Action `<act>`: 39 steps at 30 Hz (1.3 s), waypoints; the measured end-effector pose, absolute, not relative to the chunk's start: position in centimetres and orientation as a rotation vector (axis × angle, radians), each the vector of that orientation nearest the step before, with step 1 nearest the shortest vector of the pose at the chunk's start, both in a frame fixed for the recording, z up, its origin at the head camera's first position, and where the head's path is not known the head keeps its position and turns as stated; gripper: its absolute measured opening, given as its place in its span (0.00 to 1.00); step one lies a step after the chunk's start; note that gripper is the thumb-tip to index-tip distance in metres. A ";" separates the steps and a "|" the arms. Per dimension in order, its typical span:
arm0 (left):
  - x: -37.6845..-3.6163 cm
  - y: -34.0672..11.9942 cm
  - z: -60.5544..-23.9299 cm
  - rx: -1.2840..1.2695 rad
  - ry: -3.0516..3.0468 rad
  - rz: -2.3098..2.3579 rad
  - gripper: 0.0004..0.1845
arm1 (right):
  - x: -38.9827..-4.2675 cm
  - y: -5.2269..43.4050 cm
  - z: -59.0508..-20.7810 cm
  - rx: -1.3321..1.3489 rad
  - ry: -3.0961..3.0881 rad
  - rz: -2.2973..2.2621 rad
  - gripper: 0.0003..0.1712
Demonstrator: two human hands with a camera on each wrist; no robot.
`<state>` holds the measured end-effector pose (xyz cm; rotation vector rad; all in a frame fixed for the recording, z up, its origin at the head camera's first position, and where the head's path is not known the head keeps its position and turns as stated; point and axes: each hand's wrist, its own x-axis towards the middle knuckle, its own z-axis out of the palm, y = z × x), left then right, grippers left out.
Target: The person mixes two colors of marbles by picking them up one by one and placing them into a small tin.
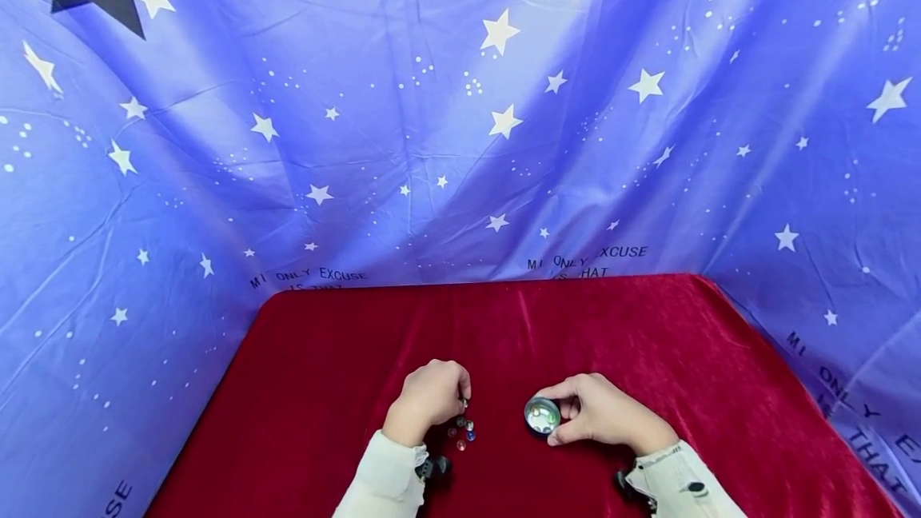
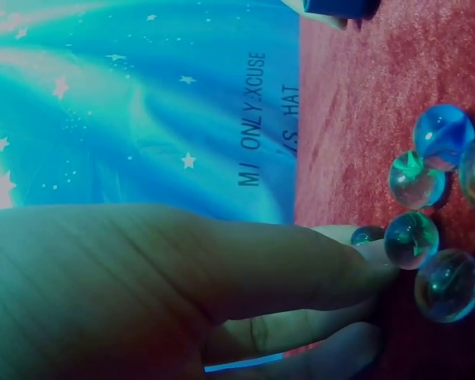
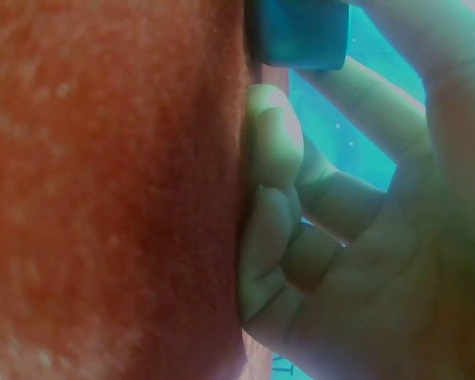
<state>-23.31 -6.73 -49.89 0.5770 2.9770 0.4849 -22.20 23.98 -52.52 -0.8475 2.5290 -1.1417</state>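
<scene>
My left hand (image 1: pixel 429 396) pinches a small glass marble (image 1: pixel 464 404) between thumb and fingertips, low over the cloth. Just below it, several loose marbles (image 1: pixel 461 445) lie close together. In the left wrist view these are clear glass with coloured swirls, among them a blue marble (image 2: pixel 443 136) and a green-swirled marble (image 2: pixel 412 240) by the thumb tip. To the right, my right hand (image 1: pixel 603 412) grips a small round container (image 1: pixel 532 426) by its side; small green and yellowish spots show inside. Its blue outer wall (image 3: pixel 305 36) appears in the right wrist view, with the lower fingers curled against the cloth.
A red velvet cloth (image 1: pixel 345 366) covers the table. Behind and beside it hangs a blue-purple curtain (image 1: pixel 403 142) with white stars and lettering. Dark wrist cameras sit under both white sleeves (image 1: pixel 388 474).
</scene>
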 end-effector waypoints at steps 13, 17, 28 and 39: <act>-23.2 -6.7 -49.5 0.554 2.970 0.491 0.11 | -22.1 23.9 -52.7 -0.851 2.547 -1.138 0.28; -23.3 -6.6 -49.6 0.539 2.972 0.497 0.11 | -22.1 23.9 -52.6 -0.852 2.547 -1.141 0.28; -23.2 -6.4 -49.2 0.552 3.018 0.496 0.12 | -22.1 24.0 -52.5 -0.852 2.540 -1.149 0.28; -23.0 -6.1 -49.0 0.549 3.041 0.527 0.12 | -21.9 23.9 -52.5 -0.886 2.531 -1.183 0.28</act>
